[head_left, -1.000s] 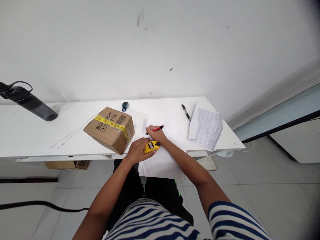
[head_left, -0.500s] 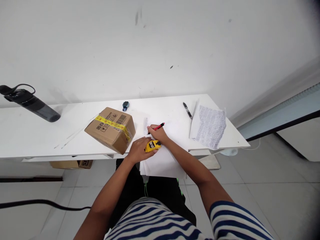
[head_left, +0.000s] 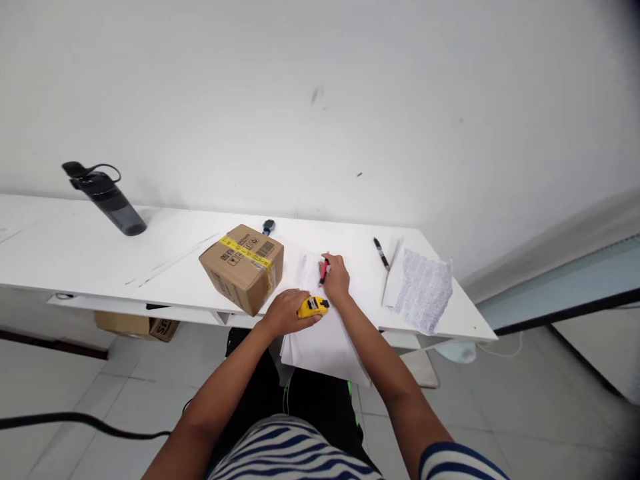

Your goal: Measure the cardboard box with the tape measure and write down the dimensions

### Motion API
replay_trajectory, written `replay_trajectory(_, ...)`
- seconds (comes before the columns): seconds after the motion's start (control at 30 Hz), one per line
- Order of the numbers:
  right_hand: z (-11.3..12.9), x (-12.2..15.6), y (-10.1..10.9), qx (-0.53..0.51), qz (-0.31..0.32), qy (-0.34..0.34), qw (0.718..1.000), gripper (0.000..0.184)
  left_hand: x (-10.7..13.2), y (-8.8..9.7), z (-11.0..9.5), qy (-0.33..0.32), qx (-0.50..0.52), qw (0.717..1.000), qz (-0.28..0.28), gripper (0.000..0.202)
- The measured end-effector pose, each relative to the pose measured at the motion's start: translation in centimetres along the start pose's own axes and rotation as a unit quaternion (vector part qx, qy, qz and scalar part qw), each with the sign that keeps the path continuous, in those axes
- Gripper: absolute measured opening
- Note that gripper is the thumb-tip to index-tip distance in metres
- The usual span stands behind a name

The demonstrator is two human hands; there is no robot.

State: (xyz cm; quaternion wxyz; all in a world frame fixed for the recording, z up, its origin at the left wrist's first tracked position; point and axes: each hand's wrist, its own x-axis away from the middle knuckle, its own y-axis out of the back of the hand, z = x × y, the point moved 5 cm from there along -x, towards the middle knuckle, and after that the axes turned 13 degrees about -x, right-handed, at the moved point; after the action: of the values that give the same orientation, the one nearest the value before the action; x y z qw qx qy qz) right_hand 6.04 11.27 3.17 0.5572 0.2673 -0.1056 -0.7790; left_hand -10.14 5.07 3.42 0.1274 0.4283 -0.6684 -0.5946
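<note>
My left hand (head_left: 285, 312) is closed round a yellow tape measure (head_left: 313, 307) and rests over the lower part of the white paper (head_left: 323, 343). The sheets overhang the desk's front edge. In my right hand (head_left: 336, 277) is a red pen (head_left: 324, 271) with black parts, held above the upper part of the paper. Faint writing shows on the sheet left of the pen. A brown cardboard box (head_left: 243, 267) with yellow tape stands just left of my hands.
On the white desk (head_left: 170, 257) a dark bottle (head_left: 113, 203) stands at the left. A watch (head_left: 269, 227) lies behind the box. To the right are a black pen (head_left: 381, 253) and a densely written sheet (head_left: 423, 290). Another cardboard box (head_left: 135, 325) sits below the desk.
My right hand has moved right across the paper, and the red pen has turned more upright. My left hand keeps hold of the tape measure. The camera view has shifted.
</note>
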Motion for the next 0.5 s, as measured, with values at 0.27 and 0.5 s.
replay_trajectory(0.27,2.8,1.1,1.6,-0.182,0.114,0.011,0.977,0.055,2.7,4.2,-2.8,-0.057,0.093,0.975,-0.194,0.043)
replay_trajectory(0.5,14.5,10.0,3.7,-0.429,0.288,0.176,0.838,0.113,4.7,16.2,-6.6,-0.117,0.302,0.902,-0.286,0.066)
